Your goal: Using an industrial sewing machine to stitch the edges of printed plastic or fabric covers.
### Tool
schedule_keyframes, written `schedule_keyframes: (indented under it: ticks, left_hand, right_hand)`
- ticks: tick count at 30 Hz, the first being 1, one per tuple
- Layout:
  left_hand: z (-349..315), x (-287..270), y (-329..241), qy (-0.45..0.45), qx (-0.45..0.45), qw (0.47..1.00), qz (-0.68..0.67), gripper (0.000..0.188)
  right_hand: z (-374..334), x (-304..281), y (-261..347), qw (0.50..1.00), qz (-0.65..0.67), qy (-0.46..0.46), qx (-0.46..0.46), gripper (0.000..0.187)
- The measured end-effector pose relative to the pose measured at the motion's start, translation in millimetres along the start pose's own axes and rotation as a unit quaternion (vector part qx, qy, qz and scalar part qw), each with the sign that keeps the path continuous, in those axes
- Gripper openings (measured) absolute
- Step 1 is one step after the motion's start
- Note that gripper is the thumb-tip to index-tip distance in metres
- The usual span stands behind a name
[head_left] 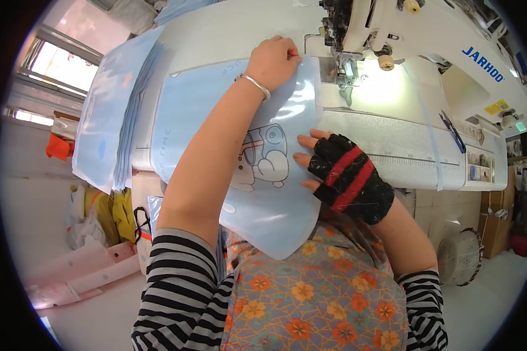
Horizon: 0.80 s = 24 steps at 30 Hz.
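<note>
The blue sheet (202, 111) droops over the near edge of the tabletop (234, 35). The left hand (273, 61) curls at the sheet's far edge, its grip unclear from here; the gloved right hand (351, 175) spreads loosely, grasping nothing.

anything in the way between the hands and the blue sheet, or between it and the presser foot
Nothing visible. The left hand and gloved right hand both touch the blue sheet, and only flat metal plate shows between its right edge and the presser foot.
</note>
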<state>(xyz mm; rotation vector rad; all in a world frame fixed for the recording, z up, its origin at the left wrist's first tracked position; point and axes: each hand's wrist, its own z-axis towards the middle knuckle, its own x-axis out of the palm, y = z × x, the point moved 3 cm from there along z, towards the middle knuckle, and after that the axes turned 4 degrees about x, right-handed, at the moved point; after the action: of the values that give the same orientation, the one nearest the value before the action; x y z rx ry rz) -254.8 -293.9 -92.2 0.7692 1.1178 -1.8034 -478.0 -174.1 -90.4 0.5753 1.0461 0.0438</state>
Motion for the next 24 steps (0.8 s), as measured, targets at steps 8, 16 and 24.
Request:
schedule_keyframes:
  ticks: [8, 16, 24]
  left_hand:
    - [-4.8, 6.8, -7.4, -0.067, 0.121, 0.990, 0.007, 0.007]
    - [-21.2, 2.6, -29.8, 0.018, 0.122, 0.981, 0.147, 0.014]
    - [-77.4, 16.1, -88.8, 0.072, 0.108, 0.987, 0.095, 0.049]
  right_hand:
    - [1.7, -0.6, 1.2, 1.000, 0.019, -0.011, 0.012, 0.042]
    - [2.6, -2.8, 0.2, 0.999, 0.019, -0.042, 0.010, 0.037]
    - [-6.5, -15.9, -59.5, 0.990, -0.056, -0.121, 0.043, 0.020]
